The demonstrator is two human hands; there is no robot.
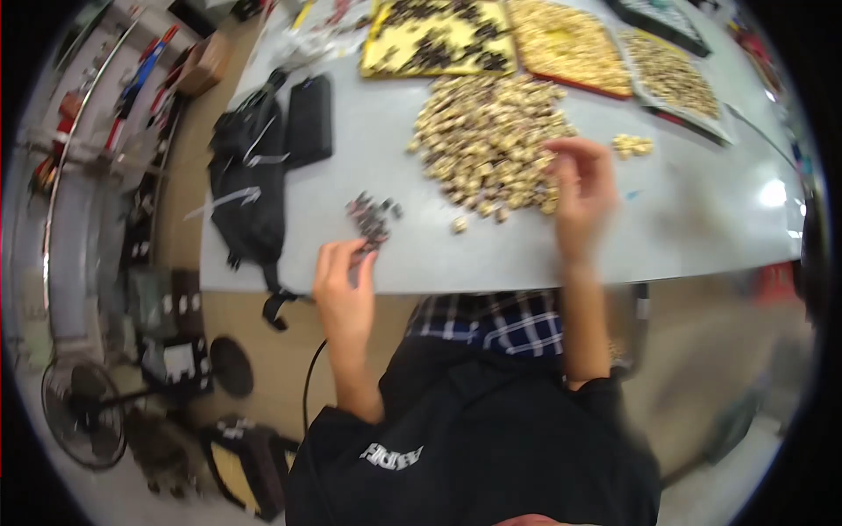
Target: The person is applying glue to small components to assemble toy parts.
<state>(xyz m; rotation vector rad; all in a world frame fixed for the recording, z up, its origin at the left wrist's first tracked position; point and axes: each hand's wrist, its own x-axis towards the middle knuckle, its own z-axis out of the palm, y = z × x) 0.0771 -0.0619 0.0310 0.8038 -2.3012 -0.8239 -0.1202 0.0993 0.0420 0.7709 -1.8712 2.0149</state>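
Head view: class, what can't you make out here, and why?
All in the head view:
Right hand: blurred; whether it holds a piece is unclear.
Left hand: its fingers hide whether anything is pinched between them.
Small dark pieces: too small and blurred to identify.
Yellow tray: far side cut off by the upper edge.

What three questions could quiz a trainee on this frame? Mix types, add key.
1. Multiple choice: the right hand is nearest which? A) standing fan, B) large pale pile, C) black rectangular object.
2. True or false: the left hand's fingertips are at the small dark pile.
3. Fill the blank: the black bag lies on the ____ side of the table.
Key: 1 B; 2 true; 3 left.
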